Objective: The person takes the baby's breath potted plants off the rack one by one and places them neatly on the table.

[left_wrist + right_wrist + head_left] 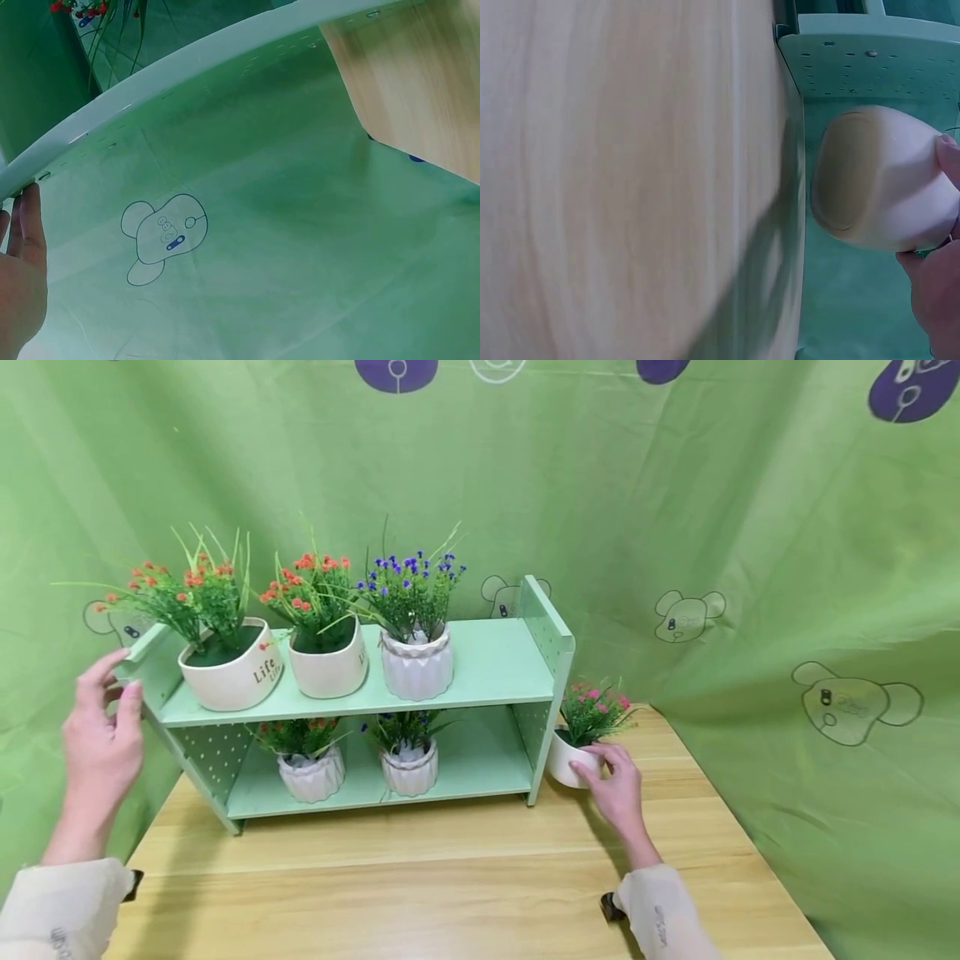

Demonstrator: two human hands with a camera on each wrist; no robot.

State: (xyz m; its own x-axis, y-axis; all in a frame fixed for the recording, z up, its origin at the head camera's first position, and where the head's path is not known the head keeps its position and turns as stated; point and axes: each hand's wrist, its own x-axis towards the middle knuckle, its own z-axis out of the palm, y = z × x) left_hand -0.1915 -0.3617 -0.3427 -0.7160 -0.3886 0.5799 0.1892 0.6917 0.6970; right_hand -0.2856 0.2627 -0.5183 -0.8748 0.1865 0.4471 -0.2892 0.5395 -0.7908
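I read the right hand pinching the white pink-flowered pot, raised at that hand's 10 o'clock, just beside the green shelf at its 3 o'clock end. Farther off, the left hand, fingers loosely extended, touches the 9 o'clock end.

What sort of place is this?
Likely a curtained-off recording or practice spot: printed green cloth hangs behind and beside a wooden table, which bears a small green shelf holding potted flowers.
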